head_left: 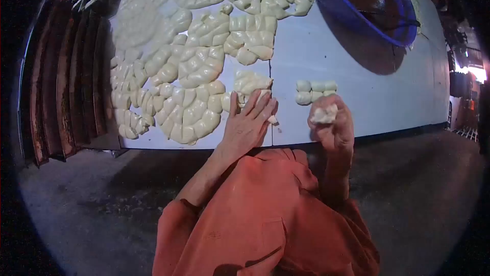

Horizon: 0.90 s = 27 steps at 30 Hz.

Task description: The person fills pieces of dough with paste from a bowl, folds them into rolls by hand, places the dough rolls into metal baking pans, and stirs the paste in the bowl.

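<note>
My left hand (247, 123) lies palm down with fingers spread, its fingertips on the near edge of a pale dough piece (250, 81). A small dough scrap (273, 120) is beside its fingers. My right hand (334, 128) is raised at the table's near edge, its fingers curled round a whitish lump of dough (325, 114). Just beyond it, several small dough balls (304, 86) sit pressed together in two rows. Glossy sheets of joined dough pieces (189, 113) cover the left part of the white table (296, 46).
A blue basin (348, 13) with brown contents stands at the back right, a dark stick-like handle (408, 22) across its rim. Long, dark, rusty metal trays (64, 82) stand side by side at the left. The table's near edge runs close to my body.
</note>
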### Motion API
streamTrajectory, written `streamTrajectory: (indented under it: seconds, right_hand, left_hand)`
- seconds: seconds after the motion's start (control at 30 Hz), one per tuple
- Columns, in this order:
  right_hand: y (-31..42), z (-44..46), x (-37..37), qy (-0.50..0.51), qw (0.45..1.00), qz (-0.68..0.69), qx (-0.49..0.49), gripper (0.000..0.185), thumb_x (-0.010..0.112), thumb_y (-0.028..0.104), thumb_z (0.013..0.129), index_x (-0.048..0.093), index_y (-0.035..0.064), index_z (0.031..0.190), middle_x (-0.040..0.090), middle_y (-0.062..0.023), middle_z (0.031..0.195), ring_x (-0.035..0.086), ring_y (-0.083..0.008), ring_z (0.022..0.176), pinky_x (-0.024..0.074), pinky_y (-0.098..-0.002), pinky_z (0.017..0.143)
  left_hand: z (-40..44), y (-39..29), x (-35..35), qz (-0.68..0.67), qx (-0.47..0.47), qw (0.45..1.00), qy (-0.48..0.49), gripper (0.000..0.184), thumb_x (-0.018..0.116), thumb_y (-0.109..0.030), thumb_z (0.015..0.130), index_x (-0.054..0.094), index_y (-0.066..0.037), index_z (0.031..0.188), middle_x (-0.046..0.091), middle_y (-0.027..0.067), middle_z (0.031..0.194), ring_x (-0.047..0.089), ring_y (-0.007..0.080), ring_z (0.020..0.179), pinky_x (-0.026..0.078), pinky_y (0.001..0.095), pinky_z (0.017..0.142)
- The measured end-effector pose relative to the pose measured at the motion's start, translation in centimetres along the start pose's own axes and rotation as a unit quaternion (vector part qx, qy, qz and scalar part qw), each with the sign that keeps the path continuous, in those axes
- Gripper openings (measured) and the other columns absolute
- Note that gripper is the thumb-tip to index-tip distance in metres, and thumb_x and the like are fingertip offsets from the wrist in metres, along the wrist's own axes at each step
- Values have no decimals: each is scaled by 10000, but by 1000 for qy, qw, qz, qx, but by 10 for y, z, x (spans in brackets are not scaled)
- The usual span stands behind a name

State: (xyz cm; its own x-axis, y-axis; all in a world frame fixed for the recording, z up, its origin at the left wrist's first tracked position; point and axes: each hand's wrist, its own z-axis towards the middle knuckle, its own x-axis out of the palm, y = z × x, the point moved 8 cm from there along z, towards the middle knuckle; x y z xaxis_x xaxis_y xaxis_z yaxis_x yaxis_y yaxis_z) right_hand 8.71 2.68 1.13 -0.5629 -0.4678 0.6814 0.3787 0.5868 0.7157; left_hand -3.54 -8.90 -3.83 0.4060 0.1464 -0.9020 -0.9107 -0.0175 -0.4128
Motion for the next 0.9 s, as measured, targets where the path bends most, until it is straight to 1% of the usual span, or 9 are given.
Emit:
streamTrajectory:
  seconds: [0.07, 0.17, 0.3, 0.37, 0.43, 0.53, 0.63, 0.8, 0.9]
  right_hand:
    - [2, 5, -17, -22, 999, 16, 33, 551, 651, 219, 916, 470, -26, 1375, 630, -170, 1156, 654, -227, 1001, 500, -279, 808]
    - [-11, 8, -31, -119, 980, -98, 125, 443, 596, 179, 975, 483, 2, 1364, 665, -220, 1081, 708, -253, 874, 600, -290, 700]
    - [-29, 9, -28, -125, 981, -107, 104, 326, 590, 88, 965, 550, 0, 1276, 693, -159, 1015, 718, -181, 815, 600, -278, 565]
    - [-33, 10, -26, -105, 975, -154, 120, 298, 639, 88, 943, 590, -19, 1216, 688, -96, 934, 667, -133, 678, 564, -233, 536]
    - [-20, 10, -32, -130, 949, -252, 135, 252, 674, 102, 928, 644, -22, 1145, 697, -87, 884, 661, -114, 676, 524, -225, 511]
    - [-3, 5, -43, -244, 885, -365, 154, 220, 711, 106, 900, 690, -9, 1087, 704, -62, 835, 658, -131, 665, 515, -235, 545]
    - [33, 8, -32, -148, 807, -546, -166, 229, 727, 74, 872, 710, 32, 1096, 696, -68, 1036, 654, -142, 915, 532, -260, 775]
    - [54, 6, -34, -176, 900, -369, -151, 269, 704, 22, 876, 651, 22, 1140, 658, -81, 1128, 638, -155, 1002, 535, -283, 836]
    - [73, 14, -13, -111, 979, -92, -142, 235, 677, 34, 908, 586, -8, 1120, 664, -90, 1023, 658, -173, 947, 545, -273, 806]
  left_hand:
    - [0, 0, -5, -61, -2, 997, 44, 825, 683, -409, 859, 310, -140, 1545, 368, 152, 1556, 342, 332, 1436, 62, 699, 1138]
    - [7, -12, -31, -86, -19, 996, 18, 854, 686, -461, 855, 310, -129, 1546, 344, 160, 1566, 321, 348, 1445, 38, 696, 1139]
    - [35, -13, -56, -244, -70, 965, -60, 760, 777, -445, 796, 516, -86, 1413, 590, 159, 1347, 576, 309, 1212, 199, 616, 1136]
    - [55, -5, -44, -397, -166, 902, -43, 463, 802, -310, 810, 697, 15, 1122, 736, 123, 952, 699, 225, 894, 530, 381, 866]
    - [58, -7, -32, -536, -252, 805, 22, 334, 767, -222, 865, 711, 29, 1078, 743, 112, 938, 692, 144, 850, 549, 272, 732]
    - [59, -5, -10, -519, -248, 816, 51, 301, 731, -174, 906, 691, 30, 1124, 744, 102, 971, 682, 108, 845, 544, 248, 743]
    - [72, -14, -8, -561, -220, 798, -1, 396, 709, -157, 918, 615, 29, 1255, 742, 123, 1010, 697, 147, 929, 548, 271, 781]
    - [124, -59, -68, -377, 27, 889, -258, 581, 657, -249, 964, 444, 56, 1411, 678, 187, 1201, 685, 337, 1074, 544, 344, 904]
    - [143, -97, -66, -377, 179, 888, -192, 717, 706, -384, 911, 441, 54, 1413, 652, 190, 1261, 677, 336, 1095, 549, 358, 894]
